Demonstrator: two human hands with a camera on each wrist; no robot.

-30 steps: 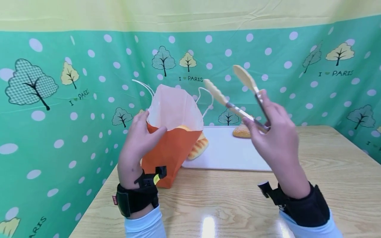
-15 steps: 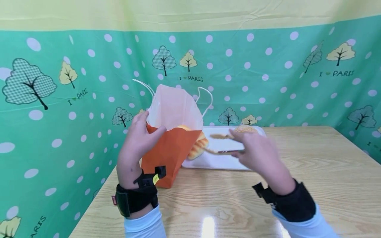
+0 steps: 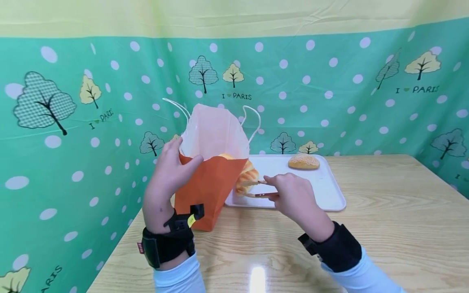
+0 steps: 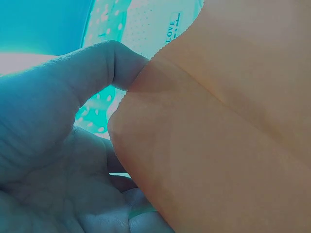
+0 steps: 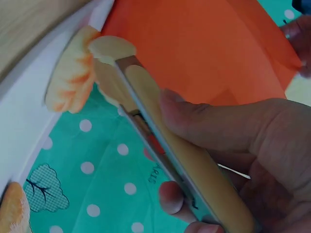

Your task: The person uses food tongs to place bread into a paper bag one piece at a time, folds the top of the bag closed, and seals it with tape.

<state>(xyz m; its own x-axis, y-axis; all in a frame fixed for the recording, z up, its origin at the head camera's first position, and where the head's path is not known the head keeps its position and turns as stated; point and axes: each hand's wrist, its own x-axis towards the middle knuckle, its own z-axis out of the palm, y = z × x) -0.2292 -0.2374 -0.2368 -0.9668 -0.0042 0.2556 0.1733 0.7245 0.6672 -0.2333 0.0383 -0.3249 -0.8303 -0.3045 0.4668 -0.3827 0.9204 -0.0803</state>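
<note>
My left hand [image 3: 166, 171] grips the rim of an orange paper bag [image 3: 205, 183] with a white inside; in the left wrist view the thumb goes behind the edge of the bag [image 4: 233, 145]. My right hand [image 3: 294, 195] holds a pair of tongs [image 5: 182, 141] with pale tips. Those tips are at a golden loaf of bread [image 3: 250, 176] with browned stripes, on the tray's left part. Whether they touch it I cannot tell; in the right wrist view they are slightly parted beside the bread [image 5: 73, 73]. Something yellowish, perhaps bread, shows at the bag's mouth.
A white tray [image 3: 329, 191] lies behind the bag on the wooden table [image 3: 395, 228]. An oval sesame bun [image 3: 304, 162] rests at its back right. White cord handles [image 3: 258, 122] rise from the bag. A green dotted cloth [image 3: 329, 101] hangs behind.
My right hand has brought the tongs down and leftward, from raised above the tray to the striped bread. The left hand and the bag have stayed nearly still.
</note>
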